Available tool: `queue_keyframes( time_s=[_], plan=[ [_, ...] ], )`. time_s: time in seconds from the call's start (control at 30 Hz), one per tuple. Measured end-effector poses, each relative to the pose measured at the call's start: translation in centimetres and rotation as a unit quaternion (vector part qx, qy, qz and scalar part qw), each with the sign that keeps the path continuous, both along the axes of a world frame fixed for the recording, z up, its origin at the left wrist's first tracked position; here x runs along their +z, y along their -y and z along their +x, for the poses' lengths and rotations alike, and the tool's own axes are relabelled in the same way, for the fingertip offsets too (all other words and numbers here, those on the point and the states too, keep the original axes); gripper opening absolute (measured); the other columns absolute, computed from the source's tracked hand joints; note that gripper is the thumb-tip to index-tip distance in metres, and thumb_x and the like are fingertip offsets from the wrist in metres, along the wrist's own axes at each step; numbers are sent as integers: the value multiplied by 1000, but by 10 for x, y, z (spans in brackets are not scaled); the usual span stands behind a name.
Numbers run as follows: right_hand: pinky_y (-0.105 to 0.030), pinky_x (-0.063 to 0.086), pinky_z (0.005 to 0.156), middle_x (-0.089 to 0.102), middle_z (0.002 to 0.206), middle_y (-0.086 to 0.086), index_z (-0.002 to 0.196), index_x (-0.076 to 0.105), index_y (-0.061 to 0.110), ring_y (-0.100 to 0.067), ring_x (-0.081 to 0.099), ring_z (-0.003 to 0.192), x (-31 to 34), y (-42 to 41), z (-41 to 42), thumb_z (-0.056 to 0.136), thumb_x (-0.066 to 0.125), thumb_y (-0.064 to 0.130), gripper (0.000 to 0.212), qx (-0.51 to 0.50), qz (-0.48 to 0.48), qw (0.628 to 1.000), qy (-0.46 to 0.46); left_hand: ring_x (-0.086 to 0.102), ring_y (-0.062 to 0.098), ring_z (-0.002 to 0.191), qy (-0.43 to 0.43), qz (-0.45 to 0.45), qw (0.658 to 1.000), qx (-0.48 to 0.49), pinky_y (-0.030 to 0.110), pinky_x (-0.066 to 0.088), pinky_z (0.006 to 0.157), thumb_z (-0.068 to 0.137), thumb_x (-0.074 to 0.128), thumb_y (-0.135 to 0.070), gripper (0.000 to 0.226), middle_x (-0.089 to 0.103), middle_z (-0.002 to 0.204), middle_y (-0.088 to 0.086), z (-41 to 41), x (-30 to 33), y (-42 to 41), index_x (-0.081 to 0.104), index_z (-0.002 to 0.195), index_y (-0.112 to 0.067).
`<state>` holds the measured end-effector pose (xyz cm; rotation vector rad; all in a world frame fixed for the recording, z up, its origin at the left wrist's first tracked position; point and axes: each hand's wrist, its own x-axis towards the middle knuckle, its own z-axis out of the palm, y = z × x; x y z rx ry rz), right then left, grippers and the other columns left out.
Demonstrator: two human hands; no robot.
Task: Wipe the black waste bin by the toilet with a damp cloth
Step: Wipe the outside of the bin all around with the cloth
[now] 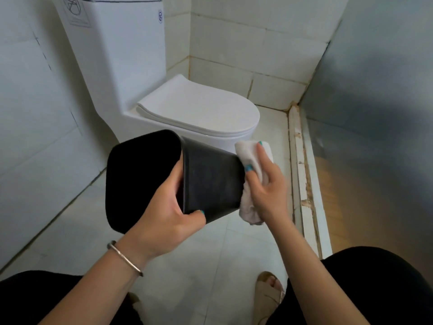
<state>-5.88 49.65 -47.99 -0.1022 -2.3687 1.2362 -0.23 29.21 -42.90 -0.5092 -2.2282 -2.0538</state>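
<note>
While the left hand (164,214) is gripping its rim, thumb outside and fingers inside, the black bin (206,177) is lying sideways in the air before the toilet (199,109). It is looking light, stiff, smooth, faintly dusty; the right hand (264,184) is pressing a white cloth (248,158) against its base with straight fingers.

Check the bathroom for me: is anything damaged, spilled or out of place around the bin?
Nothing spilled. The black bin is off the floor on its side, gripped at the rim by the left hand while the right hand presses the cloth to its base. The threshold strip looks chipped and stained.
</note>
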Motion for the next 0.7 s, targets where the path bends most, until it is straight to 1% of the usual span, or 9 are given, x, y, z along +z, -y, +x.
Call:
queue_keyframes(
  time_s=[0.07, 0.13, 0.23, 0.33, 0.4, 0.47, 0.53, 0.6, 0.7],
  plan=[
    [-30, 49, 92, 58, 124, -1, 140, 36, 53, -16, 58, 110, 10, 28, 25, 89, 57, 30, 60, 72, 16, 993, -90, 56, 7, 120, 5, 40, 999, 0, 25, 46, 99, 57, 66, -9, 84, 63, 123, -10, -6, -1, 2, 42, 136, -23],
    [-26, 49, 90, 55, 128, 1, 141, 37, 53, -13, 57, 111, 8, 38, 33, 88, 57, 29, 62, 117, 40, 985, -122, 60, 8, 114, 6, 71, 997, 3, 22, 49, 92, 59, 62, 4, 79, 67, 116, -11, -6, 1, 4, 46, 130, -26],
    [-33, 51, 93, 54, 119, 4, 139, 28, 63, -13, 57, 108, -3, 12, 6, 92, 55, 33, 61, 55, 25, 997, -54, 62, 6, 110, 4, 70, 997, -16, 18, 50, 85, 62, 56, 11, 78, 67, 113, -12, 0, 1, 5, 47, 128, -29],
    [-43, 52, 94, 53, 116, 3, 144, 31, 51, -18, 56, 108, -8, -20, -2, 95, 55, 30, 58, -45, 3, 999, 18, 64, 3, 99, 9, 77, 997, -24, 17, 51, 77, 62, 57, 9, 75, 68, 103, -15, 1, 2, 6, 52, 122, -37],
    [-37, 53, 91, 53, 121, 0, 142, 31, 53, -15, 54, 107, 2, -15, 13, 94, 58, 28, 60, -20, 43, 998, -41, 64, 1, 94, 16, 94, 995, -26, 16, 52, 75, 62, 55, 10, 74, 68, 97, -16, -2, 3, 6, 58, 114, -43],
    [-25, 50, 89, 51, 129, -1, 139, 33, 57, -12, 52, 110, 15, -2, 32, 92, 57, 33, 58, 42, 95, 988, -113, 65, 1, 91, 28, 108, 993, -35, 15, 51, 74, 60, 53, 11, 72, 70, 94, -16, -2, 3, 2, 58, 114, -36],
    [-17, 46, 90, 50, 135, -3, 142, 31, 53, -10, 50, 113, 17, 0, 33, 92, 54, 36, 58, 82, 134, 978, -138, 65, 2, 93, 36, 121, 991, -42, 16, 52, 74, 60, 52, 12, 72, 70, 96, -15, -2, 4, -2, 52, 120, -28],
    [-21, 48, 91, 52, 130, -3, 142, 31, 54, -12, 52, 112, 11, -12, 17, 94, 56, 32, 59, 67, 126, 984, -104, 65, 2, 98, 37, 112, 992, -53, 17, 52, 76, 61, 53, 11, 75, 69, 101, -17, 1, 5, -4, 49, 124, -28],
    [-36, 51, 90, 56, 120, -3, 143, 31, 51, -22, 58, 109, -1, -35, 1, 95, 56, 28, 58, -15, 68, 998, 7, 65, 4, 99, 42, 96, 992, -67, 20, 54, 78, 60, 59, 8, 76, 69, 103, -17, 5, 1, -1, 50, 123, -35]
  ],
)
